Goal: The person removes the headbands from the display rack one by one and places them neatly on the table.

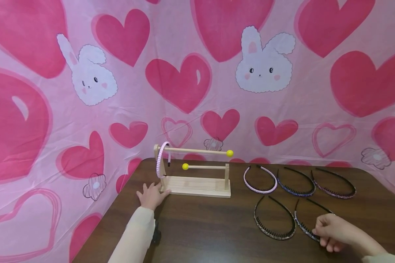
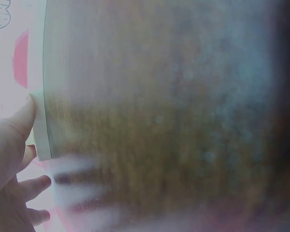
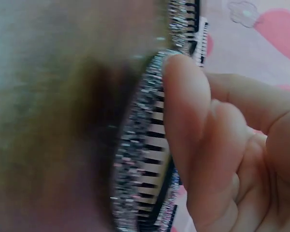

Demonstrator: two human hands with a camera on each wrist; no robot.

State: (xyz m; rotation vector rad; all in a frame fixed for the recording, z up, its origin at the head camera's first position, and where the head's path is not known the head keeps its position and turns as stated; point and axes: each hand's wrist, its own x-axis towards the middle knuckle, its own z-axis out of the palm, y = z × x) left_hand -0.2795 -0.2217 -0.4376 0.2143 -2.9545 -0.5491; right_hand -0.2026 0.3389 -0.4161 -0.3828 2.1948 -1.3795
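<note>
A wooden rack point(image 1: 197, 186) with two yellow-tipped rods stands left of centre. A pink-and-white wrapped headband point(image 1: 159, 164) hangs on its upper rod, near the left post. My left hand point(image 1: 150, 197), fingers spread, touches the left end of the rack's base; in the left wrist view the thumb point(image 2: 24, 118) lies along the edge of that base. At the table's right front, my right hand point(image 1: 335, 230) pinches the rim of a silver glittery headband point(image 1: 302, 225) with black comb teeth. The right wrist view shows its glittery band point(image 3: 130, 154) close up, partly covered by the fingers.
More headbands lie flat: a pink one point(image 1: 263, 191), a blue one point(image 1: 296, 193) and a dark reddish one point(image 1: 340, 195) in the back row, a dark glittery one point(image 1: 278, 236) in front. A pink heart-and-rabbit cloth point(image 1: 217, 98) hangs behind the brown table point(image 1: 210, 233).
</note>
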